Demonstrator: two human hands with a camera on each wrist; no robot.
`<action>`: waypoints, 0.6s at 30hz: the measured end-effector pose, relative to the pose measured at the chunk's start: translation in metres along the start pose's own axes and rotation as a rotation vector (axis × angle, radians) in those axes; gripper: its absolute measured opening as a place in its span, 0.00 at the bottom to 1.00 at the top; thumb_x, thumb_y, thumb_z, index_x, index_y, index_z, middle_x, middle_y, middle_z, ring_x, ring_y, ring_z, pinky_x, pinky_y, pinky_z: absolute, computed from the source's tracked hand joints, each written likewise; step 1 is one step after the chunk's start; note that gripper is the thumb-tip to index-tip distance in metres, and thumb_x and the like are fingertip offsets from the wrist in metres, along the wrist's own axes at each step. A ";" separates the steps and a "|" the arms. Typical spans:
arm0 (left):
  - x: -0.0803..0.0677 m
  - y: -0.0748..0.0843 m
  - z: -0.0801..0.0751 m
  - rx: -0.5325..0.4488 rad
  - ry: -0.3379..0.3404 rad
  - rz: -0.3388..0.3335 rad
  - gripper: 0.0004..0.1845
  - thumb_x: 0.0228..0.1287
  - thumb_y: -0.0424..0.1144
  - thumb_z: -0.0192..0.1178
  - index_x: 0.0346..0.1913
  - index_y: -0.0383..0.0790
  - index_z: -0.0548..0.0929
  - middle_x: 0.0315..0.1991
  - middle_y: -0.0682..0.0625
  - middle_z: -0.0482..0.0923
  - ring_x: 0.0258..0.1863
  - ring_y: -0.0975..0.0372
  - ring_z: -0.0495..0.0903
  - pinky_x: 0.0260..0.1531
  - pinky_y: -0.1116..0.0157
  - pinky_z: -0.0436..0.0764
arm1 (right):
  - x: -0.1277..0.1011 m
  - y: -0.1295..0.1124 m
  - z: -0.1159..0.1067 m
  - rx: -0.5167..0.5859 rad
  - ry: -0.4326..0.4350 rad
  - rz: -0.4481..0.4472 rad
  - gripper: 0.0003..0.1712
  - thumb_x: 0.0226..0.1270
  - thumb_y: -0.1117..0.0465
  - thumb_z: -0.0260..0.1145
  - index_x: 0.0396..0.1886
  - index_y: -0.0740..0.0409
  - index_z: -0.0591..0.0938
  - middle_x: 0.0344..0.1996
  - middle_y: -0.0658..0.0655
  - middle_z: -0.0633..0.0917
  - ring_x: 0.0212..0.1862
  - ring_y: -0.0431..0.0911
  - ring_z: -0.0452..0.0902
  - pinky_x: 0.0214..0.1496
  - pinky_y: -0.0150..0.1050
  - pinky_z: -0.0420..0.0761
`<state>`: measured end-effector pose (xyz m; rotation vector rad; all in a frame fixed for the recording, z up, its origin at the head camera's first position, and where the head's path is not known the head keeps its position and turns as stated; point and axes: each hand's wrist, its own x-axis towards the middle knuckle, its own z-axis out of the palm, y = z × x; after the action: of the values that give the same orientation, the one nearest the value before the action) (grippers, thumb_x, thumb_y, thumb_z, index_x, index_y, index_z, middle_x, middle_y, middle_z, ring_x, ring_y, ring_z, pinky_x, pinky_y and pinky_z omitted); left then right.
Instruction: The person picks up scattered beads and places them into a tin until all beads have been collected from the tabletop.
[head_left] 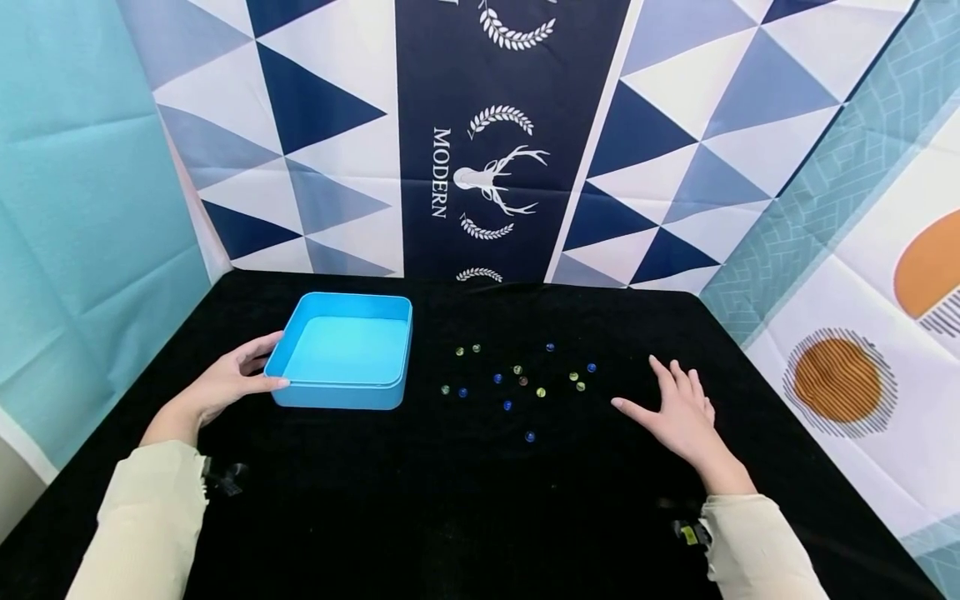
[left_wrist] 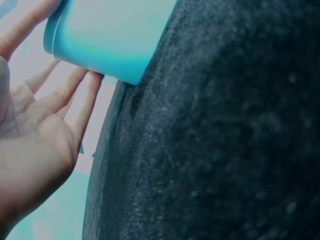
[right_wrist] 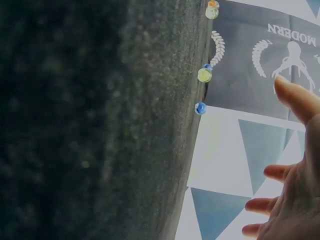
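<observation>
A blue square open-topped box (head_left: 341, 396) sits at the left of the black-covered table. My left hand (head_left: 221, 382) holds its left side, the thumb across the front corner and the other fingers along the side. In the left wrist view, fingertips of the left hand (left_wrist: 45, 120) touch the lower part of the box (left_wrist: 107, 45). Several glass marbles lie scattered right of the box, among them a blue marble (head_left: 530, 437), a yellow marble (head_left: 541, 392) and a reddish-brown marble (head_left: 523, 381). To their right, my right hand (head_left: 682, 417) hovers with spread fingers, holding nothing.
A black cloth (head_left: 420, 517) covers the table. Behind it hangs a patterned curtain (head_left: 495, 167) with triangles and a deer head, and a turquoise cloth (head_left: 90, 208) hangs at the left. In the right wrist view, a blue marble (right_wrist: 200, 108) shows near the table's visible edge.
</observation>
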<state>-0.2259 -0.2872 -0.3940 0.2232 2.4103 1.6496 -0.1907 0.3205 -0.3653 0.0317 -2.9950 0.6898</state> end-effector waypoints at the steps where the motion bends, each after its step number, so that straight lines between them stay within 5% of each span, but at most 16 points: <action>1: 0.000 0.000 0.000 -0.002 -0.001 0.001 0.47 0.60 0.40 0.63 0.74 0.40 0.45 0.71 0.35 0.46 0.65 0.40 0.51 0.57 0.40 0.58 | 0.001 0.000 0.000 -0.001 0.000 -0.001 0.59 0.55 0.31 0.60 0.74 0.58 0.46 0.69 0.74 0.42 0.67 0.69 0.26 0.55 0.74 0.38; 18: 0.000 -0.001 0.000 -0.024 -0.005 -0.016 0.47 0.60 0.40 0.63 0.74 0.41 0.43 0.71 0.36 0.44 0.66 0.40 0.50 0.58 0.40 0.58 | 0.022 -0.007 0.002 0.054 -0.026 -0.006 0.61 0.50 0.40 0.70 0.72 0.63 0.49 0.67 0.78 0.47 0.65 0.74 0.39 0.54 0.74 0.47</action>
<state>-0.2264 -0.2872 -0.3948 0.2028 2.3806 1.6685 -0.2122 0.3129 -0.3627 0.0528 -2.9991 0.7751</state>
